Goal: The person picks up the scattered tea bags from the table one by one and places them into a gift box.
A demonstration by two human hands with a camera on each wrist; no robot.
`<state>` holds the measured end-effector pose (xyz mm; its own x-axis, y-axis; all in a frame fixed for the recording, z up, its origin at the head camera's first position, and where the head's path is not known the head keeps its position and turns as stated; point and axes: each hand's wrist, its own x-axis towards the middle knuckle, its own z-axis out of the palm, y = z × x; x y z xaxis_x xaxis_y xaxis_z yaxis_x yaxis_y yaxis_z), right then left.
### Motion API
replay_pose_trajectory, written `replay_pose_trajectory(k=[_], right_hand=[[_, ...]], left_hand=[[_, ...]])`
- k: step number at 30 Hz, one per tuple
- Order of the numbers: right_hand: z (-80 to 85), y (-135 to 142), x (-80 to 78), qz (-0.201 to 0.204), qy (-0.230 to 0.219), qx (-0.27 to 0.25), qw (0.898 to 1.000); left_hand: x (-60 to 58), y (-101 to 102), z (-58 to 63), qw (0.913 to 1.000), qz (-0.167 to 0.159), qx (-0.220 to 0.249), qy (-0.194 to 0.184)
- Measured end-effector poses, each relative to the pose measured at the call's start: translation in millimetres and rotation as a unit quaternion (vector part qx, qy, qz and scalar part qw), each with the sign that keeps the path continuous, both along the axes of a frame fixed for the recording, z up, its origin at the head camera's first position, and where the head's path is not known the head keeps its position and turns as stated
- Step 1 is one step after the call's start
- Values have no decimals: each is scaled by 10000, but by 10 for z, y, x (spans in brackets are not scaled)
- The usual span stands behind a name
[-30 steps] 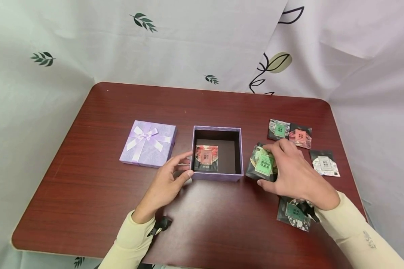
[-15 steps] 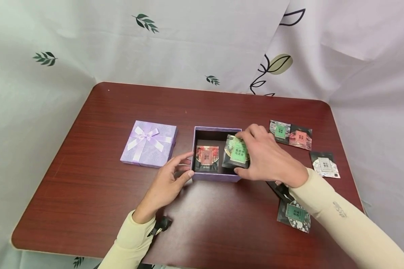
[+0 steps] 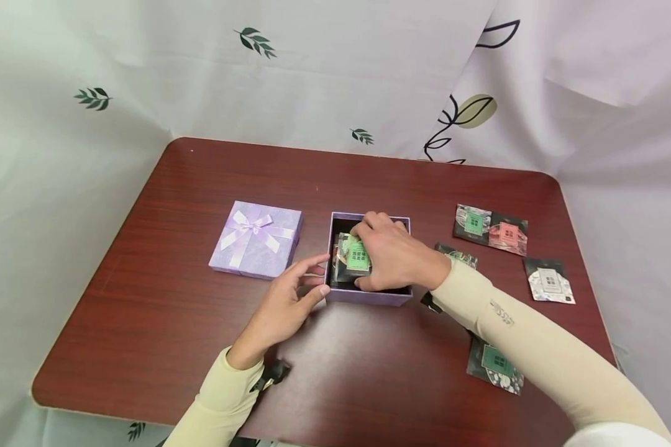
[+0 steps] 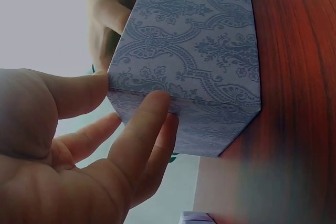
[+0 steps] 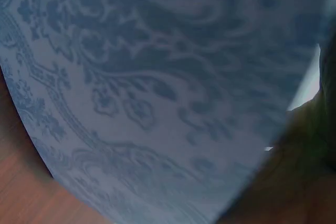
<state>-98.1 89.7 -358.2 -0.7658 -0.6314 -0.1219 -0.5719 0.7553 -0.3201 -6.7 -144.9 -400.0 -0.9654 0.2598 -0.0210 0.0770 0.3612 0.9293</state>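
A purple box (image 3: 369, 298) with a dark inside stands on the table. My right hand (image 3: 394, 251) reaches into it and holds a black tea sachet (image 3: 353, 257) with a green label, tilted over the left half. Under that sachet, only a sliver of the red tea sachet (image 3: 335, 253) shows. My left hand (image 3: 285, 307) touches the box's near left corner with its fingers extended. In the left wrist view the thumb and a finger (image 4: 149, 114) meet the patterned box wall (image 4: 184, 40). The right wrist view is filled by the box wall (image 5: 131, 93); the fingers are hidden there.
Left of the box lies the purple lid (image 3: 256, 239) with a ribbon bow. On the right are a green-label sachet (image 3: 473, 222), a red-label sachet (image 3: 509, 234), a white-label sachet (image 3: 549, 281), a dark-green-label sachet (image 3: 496, 366) and a sachet (image 3: 457, 255) partly behind the right arm.
My right hand has carried the green-label tea sachet leftward from the table into the box, over the red sachet. My left hand has stayed at the box's corner.
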Motion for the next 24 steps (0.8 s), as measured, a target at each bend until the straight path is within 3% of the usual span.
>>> replay_pose_trajectory(k=[6,13,24], right_hand=[[-125,-143,-74,281,-2,453,9986],[-289,-246,-106,284,29,970,9949],[-411,-279,-109,292,-243,1174,9924]], left_hand=[[-3,-8,29,10000,-66,-50,37],[-13,-4,30,9998,-179,1,121],[-10,1,2,9997,-199,34,153]])
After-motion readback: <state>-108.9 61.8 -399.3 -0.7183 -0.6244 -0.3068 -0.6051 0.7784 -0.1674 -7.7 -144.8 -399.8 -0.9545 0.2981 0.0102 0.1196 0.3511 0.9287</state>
